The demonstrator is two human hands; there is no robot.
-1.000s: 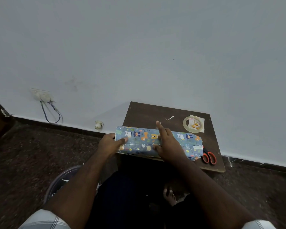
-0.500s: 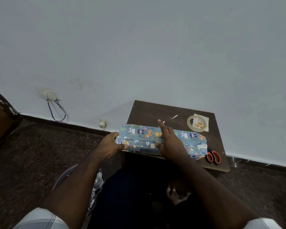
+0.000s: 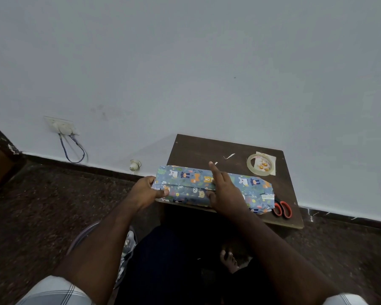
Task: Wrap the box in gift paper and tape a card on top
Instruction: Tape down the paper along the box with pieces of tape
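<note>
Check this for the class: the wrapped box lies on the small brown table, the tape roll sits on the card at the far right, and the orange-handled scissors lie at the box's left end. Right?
Not quite. The head view shows the scissors at the right end of the wrapped box, not the left. The rest holds: the box lies on the table, and the tape roll sits on the card at the far right.

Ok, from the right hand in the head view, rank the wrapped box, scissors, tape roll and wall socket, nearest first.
1. Wrapped box: directly under the right hand, which rests on it.
2 and 3. Scissors, at the table's near right, and tape roll, far right: too close to call.
4. Wall socket: far left, on the wall.
</note>
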